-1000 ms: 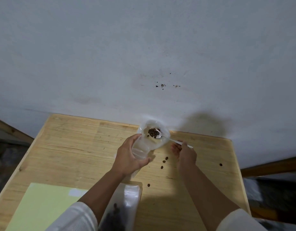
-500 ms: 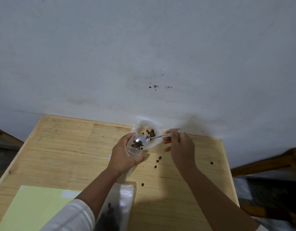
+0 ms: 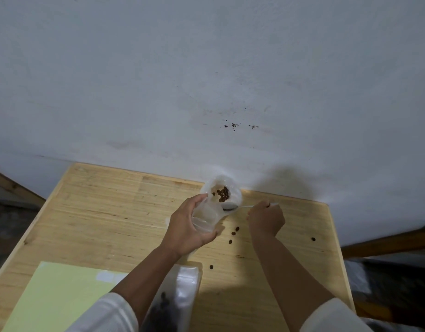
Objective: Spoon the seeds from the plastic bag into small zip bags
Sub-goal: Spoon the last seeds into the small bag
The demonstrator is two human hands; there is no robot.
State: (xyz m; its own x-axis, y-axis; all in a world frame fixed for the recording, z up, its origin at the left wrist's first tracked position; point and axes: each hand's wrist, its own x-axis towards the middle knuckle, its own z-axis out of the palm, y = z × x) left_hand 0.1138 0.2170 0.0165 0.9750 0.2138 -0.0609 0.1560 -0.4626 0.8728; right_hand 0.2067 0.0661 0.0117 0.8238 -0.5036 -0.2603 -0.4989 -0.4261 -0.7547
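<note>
- Seeds (image 3: pixel 223 194) now sit in the plastic bag (image 3: pixel 227 188); spoon (image 3: pixel 230 207) has pulled back, emptied.
- Left hand (image 3: pixel 186 230) grips zip bag (image 3: pixel 204 218); right hand (image 3: pixel 266 219) pinches spoon.
- Table (image 3: pixel 99 212) bare centre-left.

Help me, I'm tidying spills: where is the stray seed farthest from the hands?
In the head view, that seed lies alone near the table's right edge.

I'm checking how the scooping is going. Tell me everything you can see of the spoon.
The spoon looks like thin shiny metal, with a small bowl and a slim handle. It lies roughly level. The right hand pinches the far end of its handle. Its bowl sits at the lower edge of the plastic bag, just below the seeds inside; whether it is in the bag's mouth is unclear. The bowl looks dark, and whether it carries seeds cannot be told.
</note>
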